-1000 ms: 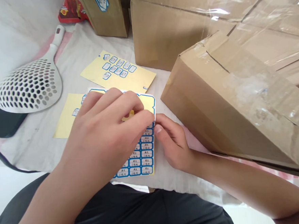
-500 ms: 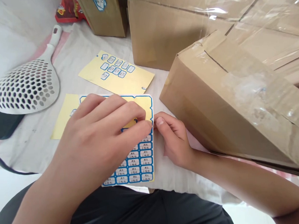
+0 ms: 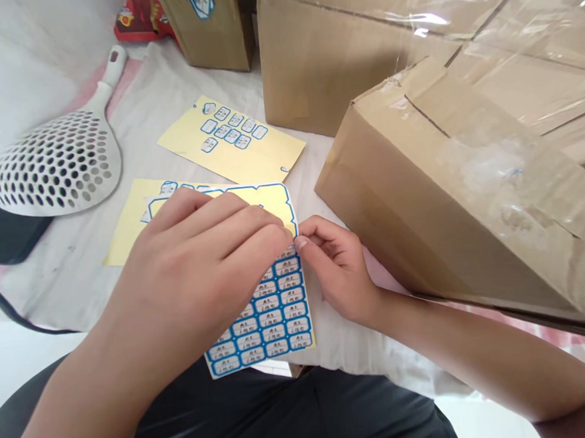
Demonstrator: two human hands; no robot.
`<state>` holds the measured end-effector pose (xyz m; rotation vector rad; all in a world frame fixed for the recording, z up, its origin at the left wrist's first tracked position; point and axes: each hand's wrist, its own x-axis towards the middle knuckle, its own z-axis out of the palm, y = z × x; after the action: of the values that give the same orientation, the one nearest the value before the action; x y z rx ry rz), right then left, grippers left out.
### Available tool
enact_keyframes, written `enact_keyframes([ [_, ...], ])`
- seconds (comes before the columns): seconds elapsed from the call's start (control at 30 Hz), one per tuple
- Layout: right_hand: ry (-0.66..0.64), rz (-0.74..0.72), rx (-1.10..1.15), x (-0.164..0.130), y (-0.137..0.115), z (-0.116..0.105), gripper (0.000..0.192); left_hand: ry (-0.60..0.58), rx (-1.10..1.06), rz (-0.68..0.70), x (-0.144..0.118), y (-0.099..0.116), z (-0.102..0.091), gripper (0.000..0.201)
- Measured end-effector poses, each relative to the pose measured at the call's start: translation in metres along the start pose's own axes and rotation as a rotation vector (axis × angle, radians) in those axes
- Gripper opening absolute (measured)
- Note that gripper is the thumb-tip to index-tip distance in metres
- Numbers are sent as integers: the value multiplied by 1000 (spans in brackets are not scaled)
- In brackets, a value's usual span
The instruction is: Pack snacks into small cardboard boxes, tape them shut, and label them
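A sheet of blue-bordered label stickers (image 3: pixel 272 314), each with handwriting, is held over my lap and the cloth's front edge. Its top strip is bare yellow backing. My left hand (image 3: pixel 209 251) lies across it, fingers curled, with the fingertips pinched at the right edge and covering much of the upper left. At that same edge, my right hand (image 3: pixel 338 262) pinches the sheet between thumb and bent index finger. Whether a single label is between those fingertips is hidden. Partly beneath the sheet lies a yellow backing sheet (image 3: pixel 128 224) with a few labels along its top.
Another yellow sheet (image 3: pixel 273 157) with several labels lies behind. Cardboard boxes (image 3: pixel 386 199) with clear tape stand at the right and back. On the left, a white perforated scoop (image 3: pixel 58 165) rests over a dark flat object (image 3: pixel 7 229). A red packet (image 3: pixel 141 16) sits at the back.
The sticker sheet has tilted, its lower edge swinging slightly right and down. My right thumb has moved onto the sheet's right edge, close to my left fingertips. The view has shifted slightly.
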<state>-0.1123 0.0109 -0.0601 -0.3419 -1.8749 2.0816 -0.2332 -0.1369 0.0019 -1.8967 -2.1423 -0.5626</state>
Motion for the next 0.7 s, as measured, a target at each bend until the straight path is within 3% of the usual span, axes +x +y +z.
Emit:
enact_keyframes([
  [0.2,12,27,-7,0,3,0,25,47,-24,-172,-4,4,-1,13],
  [0.3,25,50,14,-1,4,2,26,94,-15,-322,-5,7,-3,11],
  [0.47,65,38,23,3,10,4,26,82,-129,-503,-7,6,-7,12],
  [0.6,23,-88,-45,10,15,1,50,26,-219,-515,-7,1,-6,15],
  [0.7,9,-197,-149,10,13,-2,44,10,-278,-459,-5,-3,-3,17],
])
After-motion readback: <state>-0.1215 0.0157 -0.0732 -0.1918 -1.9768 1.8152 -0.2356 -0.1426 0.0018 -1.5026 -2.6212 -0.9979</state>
